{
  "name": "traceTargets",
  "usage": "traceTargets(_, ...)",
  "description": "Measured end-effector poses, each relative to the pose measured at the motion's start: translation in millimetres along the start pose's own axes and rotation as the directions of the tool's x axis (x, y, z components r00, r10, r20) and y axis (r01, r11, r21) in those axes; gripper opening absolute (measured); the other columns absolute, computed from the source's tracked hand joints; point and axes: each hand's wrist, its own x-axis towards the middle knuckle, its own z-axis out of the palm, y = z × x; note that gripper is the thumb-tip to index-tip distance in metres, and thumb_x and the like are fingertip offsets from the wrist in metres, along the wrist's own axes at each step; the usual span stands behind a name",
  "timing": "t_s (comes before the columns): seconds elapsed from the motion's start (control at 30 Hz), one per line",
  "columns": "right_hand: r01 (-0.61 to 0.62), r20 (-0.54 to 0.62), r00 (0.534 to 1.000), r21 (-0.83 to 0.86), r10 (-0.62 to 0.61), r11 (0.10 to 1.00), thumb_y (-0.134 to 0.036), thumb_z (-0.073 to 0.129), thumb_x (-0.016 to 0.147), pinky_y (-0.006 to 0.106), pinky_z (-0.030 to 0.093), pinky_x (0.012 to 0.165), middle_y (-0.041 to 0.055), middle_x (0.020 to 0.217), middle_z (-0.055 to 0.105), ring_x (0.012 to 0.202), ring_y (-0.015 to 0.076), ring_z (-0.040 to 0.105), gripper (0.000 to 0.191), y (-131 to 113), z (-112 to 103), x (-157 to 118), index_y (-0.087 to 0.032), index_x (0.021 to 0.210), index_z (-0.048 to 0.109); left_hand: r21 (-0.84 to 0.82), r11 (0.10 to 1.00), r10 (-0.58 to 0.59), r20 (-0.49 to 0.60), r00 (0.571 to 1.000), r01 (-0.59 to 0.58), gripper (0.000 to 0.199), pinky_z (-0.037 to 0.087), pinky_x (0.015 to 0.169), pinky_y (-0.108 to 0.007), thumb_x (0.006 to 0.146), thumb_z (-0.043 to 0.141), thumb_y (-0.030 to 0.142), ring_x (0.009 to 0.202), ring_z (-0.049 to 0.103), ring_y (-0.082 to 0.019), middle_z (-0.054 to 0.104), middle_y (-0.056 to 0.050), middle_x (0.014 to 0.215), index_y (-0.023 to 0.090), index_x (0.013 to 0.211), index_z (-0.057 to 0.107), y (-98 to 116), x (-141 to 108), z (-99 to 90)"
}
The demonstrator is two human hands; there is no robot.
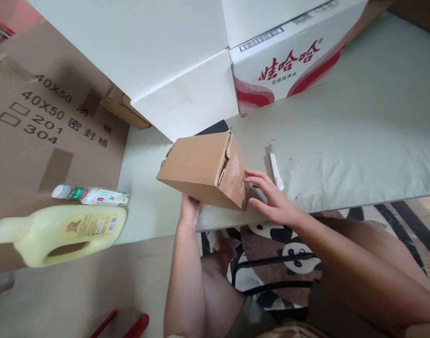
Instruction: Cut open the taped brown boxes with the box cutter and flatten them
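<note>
A small brown cardboard box (pixel 197 159) is tilted above the cloth-covered table, its right end flap slightly gapped and marked with whitish scuffs. My left hand (pixel 190 210) grips it from beneath at the near side, the fingers hidden behind the cardboard. Against the right end rest the fingertips of my right hand (pixel 267 195), whose fingers are spread and hold nothing. Just beyond that hand, a white utility knife (pixel 276 170) lies on the cloth. Part of a dark flat object (pixel 215 127) shows behind the box.
Large white boxes (pixel 187 89) and a carton with red lettering (pixel 288 70) stand at the back. On the left are a big brown carton (pixel 53 117), a clear bottle (pixel 95 195) and a pale yellow jug (pixel 77 225). The table's front edge (pixel 341 206) runs near my knees.
</note>
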Motion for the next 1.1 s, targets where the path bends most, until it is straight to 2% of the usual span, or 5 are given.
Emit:
traceTargets(0.33, 0.019, -0.003, 1.0, -0.007, -0.019, 1.0, -0.038, 0.054, 0.097, 0.059, 0.042, 0.116, 0.0122, 0.153, 0.041, 0.146, 0.0314, 0.041, 0.043, 2.1, 0.1, -0.7, -0.034, 0.14, 0.049, 0.011, 1.0, -0.005, -0.009, 1.0, 0.006, 0.053, 0.056, 0.08, -0.033, 0.078, 0.067, 0.065, 0.127, 0.059, -0.031, 0.071, -0.008, 0.125, 0.025, 0.112, 0.07, 0.3, -0.3, -0.5)
traceTargets(0.6, 0.064, 0.044, 0.997, -0.07, -0.061, 0.995, -0.037, 0.053, 0.098, 0.063, 0.03, 0.123, 0.0056, 0.164, 0.035, 0.154, 0.0317, 0.03, 0.056, 5.4, -1.1, -1.9, -0.04, 0.153, 0.041, -0.038, 0.999, 0.005, 0.0, 1.0, -0.005, 0.052, 0.057, 0.08, -0.032, 0.079, 0.067, 0.063, 0.123, 0.062, -0.031, 0.072, -0.009, 0.123, 0.024, 0.112, 0.068, 2.5, -1.3, 0.7)
traceTargets(0.77, 0.054, 0.048, 0.998, -0.053, -0.051, 0.997, -0.034, 0.057, 0.095, 0.064, 0.031, 0.121, 0.0102, 0.166, 0.032, 0.154, 0.0323, 0.029, 0.06, 2.2, 0.4, -1.8, -0.034, 0.152, 0.038, -0.072, 0.997, 0.018, -0.066, 0.998, -0.023, 0.051, 0.055, 0.07, -0.029, 0.073, 0.067, 0.062, 0.109, 0.067, -0.029, 0.074, -0.008, 0.108, 0.022, 0.103, 0.068, 0.2, -0.5, 0.8)
traceTargets(0.93, 0.026, 0.009, 1.0, -0.069, -0.025, 0.997, -0.025, 0.059, 0.088, 0.07, 0.026, 0.121, 0.0085, 0.165, 0.036, 0.158, 0.0358, 0.016, 0.052, 2.7, 0.7, -2.1, -0.03, 0.139, 0.047, -0.042, 0.997, -0.066, -0.031, 0.997, 0.064, 0.053, 0.051, 0.059, -0.03, 0.075, 0.058, 0.066, 0.089, 0.069, -0.028, 0.072, -0.009, 0.091, 0.019, 0.098, 0.067, -0.8, 0.3, -1.9)
traceTargets(1.1, 0.101, 0.038, 0.994, -0.061, -0.098, 0.993, -0.023, 0.053, 0.089, 0.061, 0.031, 0.122, 0.0043, 0.167, 0.032, 0.155, 0.032, 0.028, 0.059, 1.0, -2.3, -1.0, -0.036, 0.146, 0.045, 0.001, 0.996, -0.089, 0.01, 0.996, 0.089, 0.072, 0.053, 0.067, -0.036, 0.073, 0.049, 0.083, 0.096, 0.068, -0.033, 0.071, -0.011, 0.086, 0.018, 0.097, 0.066, -3.2, 0.4, -4.0)
